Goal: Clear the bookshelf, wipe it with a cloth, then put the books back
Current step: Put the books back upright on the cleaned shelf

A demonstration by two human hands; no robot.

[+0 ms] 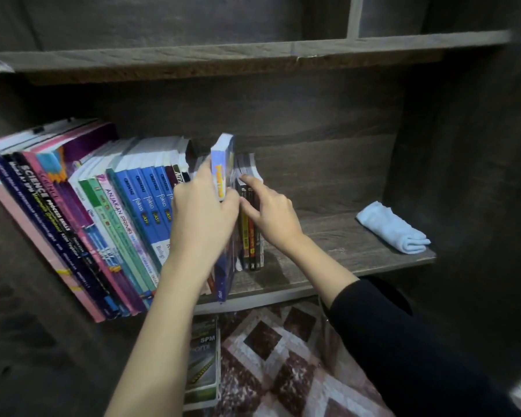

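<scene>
Dark wood-grain bookshelf (pixel 328 245) fills the frame; patterned carpet (pixel 283 356) lower centre. Book row (pixel 103 212) on the shelf's left half, leaning left. Left hand (pixel 203 218) at frame centre, fingers curled round a blue book (pixel 222 167), upright at the row's right end. Right hand (pixel 272 216) just beside it, fingers mostly straight, tips pressing the slim books (pixel 251 245). Folded pale cloth (pixel 393 227) on the shelf, right. One book (pixel 202 365) on the carpet below.

Black spine (pixel 38 183): SCIENCE; pale spine (pixel 119 212): ANJAKAN PRIMA; blue spines (pixel 139 203): fokus; floor book (pixel 203 365): SPM.
</scene>
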